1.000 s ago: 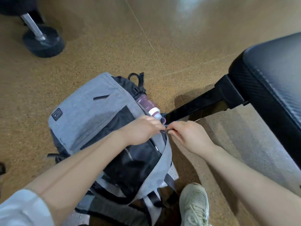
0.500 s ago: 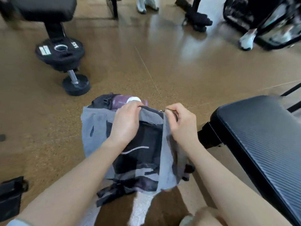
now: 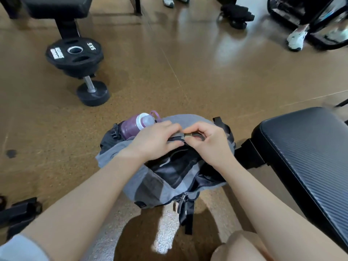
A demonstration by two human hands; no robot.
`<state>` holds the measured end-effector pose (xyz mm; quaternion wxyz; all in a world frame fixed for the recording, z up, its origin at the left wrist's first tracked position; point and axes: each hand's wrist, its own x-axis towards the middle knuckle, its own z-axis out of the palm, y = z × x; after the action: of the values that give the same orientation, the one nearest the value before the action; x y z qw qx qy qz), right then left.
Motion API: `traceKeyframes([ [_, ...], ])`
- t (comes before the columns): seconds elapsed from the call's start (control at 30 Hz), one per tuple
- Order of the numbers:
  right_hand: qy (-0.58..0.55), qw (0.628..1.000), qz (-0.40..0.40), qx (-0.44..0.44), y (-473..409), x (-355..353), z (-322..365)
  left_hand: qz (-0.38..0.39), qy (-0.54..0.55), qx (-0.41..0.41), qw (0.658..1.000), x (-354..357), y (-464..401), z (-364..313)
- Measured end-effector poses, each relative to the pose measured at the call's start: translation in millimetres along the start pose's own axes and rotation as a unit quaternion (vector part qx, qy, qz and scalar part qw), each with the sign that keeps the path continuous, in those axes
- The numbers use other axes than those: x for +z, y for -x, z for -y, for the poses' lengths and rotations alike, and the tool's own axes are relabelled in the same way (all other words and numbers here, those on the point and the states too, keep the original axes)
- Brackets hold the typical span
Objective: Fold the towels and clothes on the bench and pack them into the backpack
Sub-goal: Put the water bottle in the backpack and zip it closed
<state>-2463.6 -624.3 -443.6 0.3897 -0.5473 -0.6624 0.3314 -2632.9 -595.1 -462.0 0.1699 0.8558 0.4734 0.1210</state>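
Note:
A grey and black backpack (image 3: 150,189) stands on the floor in front of me, next to the black padded bench (image 3: 308,153) at the right. My left hand (image 3: 156,140) grips the fabric at the top of the backpack beside the zip. My right hand (image 3: 209,142) pinches the metal zipper pull (image 3: 190,136) on the top seam. A purple water bottle (image 3: 135,125) with a white cap sits in the backpack's side pocket. No towels or clothes show on the visible part of the bench.
A black dumbbell (image 3: 92,91) and a 5 kg weight plate (image 3: 74,53) lie on the brown floor at the back left, under another bench. Other people's white shoes (image 3: 296,39) and equipment frames stand at the far right. My knee (image 3: 243,247) shows at the bottom.
The backpack has been raised from lying on the floor to standing upright. My view has lifted, and both hands have stayed at the zip on top, the right one drawing the pull along.

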Motion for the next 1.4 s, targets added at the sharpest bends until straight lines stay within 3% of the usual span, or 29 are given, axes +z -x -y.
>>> traceKeyframes([
  [0.3, 0.040, 0.993, -0.009, 0.115, -12, 1, 12, 0.073, -0.041, -0.042, 0.996, -24, -8, -10],
  [0.53, 0.127, 0.979, -0.104, 0.122, 19, -3, 12, 0.073, -0.032, -0.013, 0.997, -31, -1, -13],
  [0.63, 0.161, 0.961, -0.141, 0.177, 31, -8, 2, 0.057, -0.027, -0.041, 0.997, -30, 4, -8],
  [0.77, 0.123, 0.941, -0.183, 0.256, 48, -13, -6, 0.045, 0.014, -0.050, 0.998, -30, 10, -12],
  [0.87, 0.052, 0.940, -0.234, 0.243, 52, -17, 7, 0.000, 0.109, -0.032, 0.994, -36, 11, -21],
  [1.03, -0.035, 0.939, -0.312, 0.141, 64, -41, 55, -0.082, 0.249, 0.066, 0.963, -66, 22, -34],
  [1.13, -0.034, 0.949, -0.283, 0.138, 68, -44, 64, -0.061, 0.218, 0.100, 0.969, -66, 28, -20],
  [1.27, 0.045, 0.960, -0.206, 0.185, 73, -28, 49, 0.035, 0.156, 0.046, 0.986, -33, 36, -1],
  [1.4, 0.020, 0.955, -0.218, 0.201, 75, -27, 47, 0.048, 0.066, 0.037, 0.996, -30, 22, -16],
])
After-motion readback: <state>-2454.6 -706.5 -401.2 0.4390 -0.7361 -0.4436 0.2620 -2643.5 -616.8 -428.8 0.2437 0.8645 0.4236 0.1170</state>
